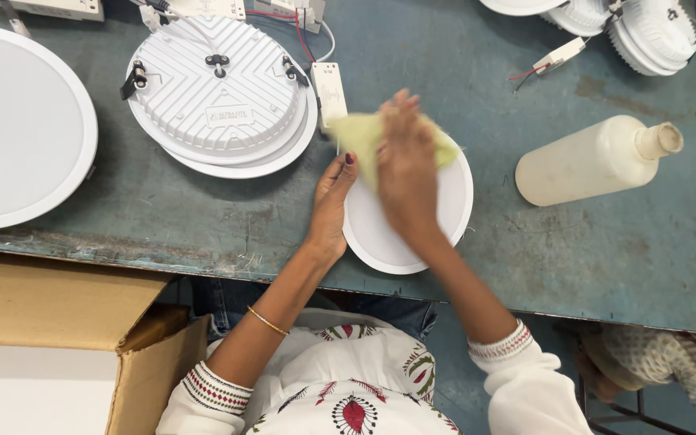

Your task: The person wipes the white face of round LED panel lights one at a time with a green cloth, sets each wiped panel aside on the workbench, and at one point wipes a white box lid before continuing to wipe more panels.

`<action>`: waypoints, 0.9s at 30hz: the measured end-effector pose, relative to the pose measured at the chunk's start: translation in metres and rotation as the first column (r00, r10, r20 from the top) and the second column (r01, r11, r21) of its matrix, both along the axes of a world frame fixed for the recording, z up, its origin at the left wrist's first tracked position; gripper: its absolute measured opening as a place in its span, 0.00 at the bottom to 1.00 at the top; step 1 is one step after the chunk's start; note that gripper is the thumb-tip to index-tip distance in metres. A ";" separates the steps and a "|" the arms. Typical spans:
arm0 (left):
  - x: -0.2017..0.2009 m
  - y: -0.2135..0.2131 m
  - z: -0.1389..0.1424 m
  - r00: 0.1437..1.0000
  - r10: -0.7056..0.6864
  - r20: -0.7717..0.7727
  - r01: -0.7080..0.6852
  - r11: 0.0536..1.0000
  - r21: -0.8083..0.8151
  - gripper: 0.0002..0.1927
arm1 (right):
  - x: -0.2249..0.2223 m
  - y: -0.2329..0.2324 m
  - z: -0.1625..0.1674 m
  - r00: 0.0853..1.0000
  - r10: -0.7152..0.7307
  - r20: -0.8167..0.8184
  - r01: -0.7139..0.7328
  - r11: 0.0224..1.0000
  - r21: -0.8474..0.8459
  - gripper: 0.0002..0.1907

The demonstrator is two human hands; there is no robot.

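Observation:
A small round white light panel (380,234) lies face up near the table's front edge. My right hand (404,173) presses a pale yellow-green cloth (358,138) flat against the panel's upper part. My left hand (332,205) rests against the panel's left rim, fingers curled along its edge, steadying it. A white driver box (331,93) with wires sits just above the cloth.
A large ribbed panel (217,93) lies back up at upper left, and another big white panel (18,125) lies at the far left. A cream plastic bottle (594,159) lies on its side at right. More fixtures (646,32) sit top right. An open cardboard box (66,346) stands lower left.

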State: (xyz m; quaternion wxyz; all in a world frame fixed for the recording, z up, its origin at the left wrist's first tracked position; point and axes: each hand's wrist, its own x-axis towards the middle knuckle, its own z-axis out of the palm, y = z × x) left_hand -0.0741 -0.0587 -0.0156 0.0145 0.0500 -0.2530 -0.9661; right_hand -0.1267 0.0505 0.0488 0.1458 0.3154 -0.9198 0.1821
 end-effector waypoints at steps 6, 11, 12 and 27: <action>0.000 0.000 0.003 1.000 0.000 0.022 0.000 1.000 -0.017 0.31 | 0.003 0.015 -0.012 0.999 0.041 0.024 -0.042 0.998 0.035 0.29; -0.003 0.001 0.000 0.998 0.030 0.049 -0.027 0.998 -0.059 0.30 | -0.010 0.066 -0.006 0.976 -0.193 0.102 0.200 0.978 -0.064 0.26; -0.004 0.001 0.001 0.997 0.049 0.054 -0.046 0.997 -0.062 0.30 | 0.004 0.074 -0.008 0.973 -0.195 0.120 0.208 0.973 -0.101 0.27; -0.007 0.020 -0.017 0.992 0.119 0.043 -0.120 0.993 0.010 0.23 | 0.035 0.042 -0.028 0.991 -0.121 0.059 0.126 0.988 -0.087 0.30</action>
